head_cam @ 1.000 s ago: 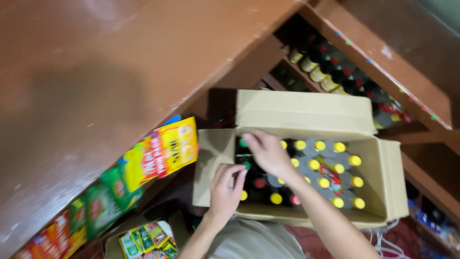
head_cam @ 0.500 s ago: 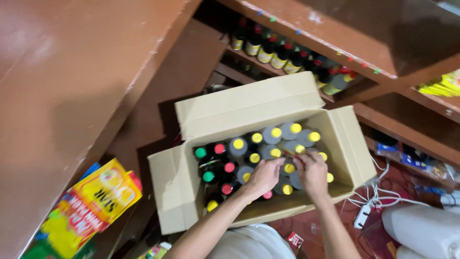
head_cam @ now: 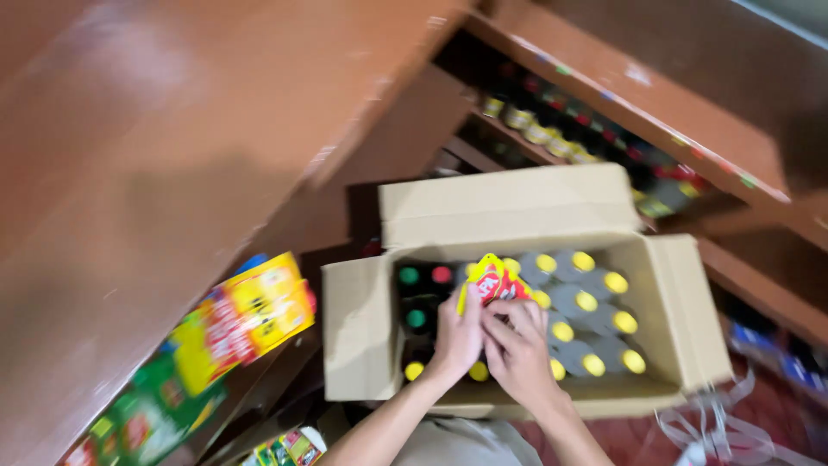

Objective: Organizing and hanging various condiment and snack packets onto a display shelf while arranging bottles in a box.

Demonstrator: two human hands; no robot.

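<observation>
1. Both hands meet over the middle of the open cardboard box (head_cam: 362, 345): the left hand (head_cam: 457, 338) and the right hand (head_cam: 517, 349) are closed together around a red and yellow bottle (head_cam: 493, 280), whose top sticks up above the fingers.
2. That bottle sits just above the packed rows, between the dark bottles with green and red caps (head_cam: 423, 298) on the left side of the box and the grey bottles with yellow caps (head_cam: 586, 319) on the right.
3. The frame is smeared by head motion, so whether the bottle's base is clear of its neighbours is hard to say; it looks partly raised.
4. To handle it well, I would keep the lift straight up, so the base does not catch the caps on either side.
5. One hand low on the body and one near the neck seems the steadier grip, as the label looks glossy and may slip.
6. The raised rear flap (head_cam: 509, 203) leans over the far row, so a tilt toward the body should stay free of it.
7. The wooden shelf (head_cam: 621, 95) with more bottles lies beyond the box, and bright snack packets (head_cam: 246, 315) lie to the left of it.
</observation>
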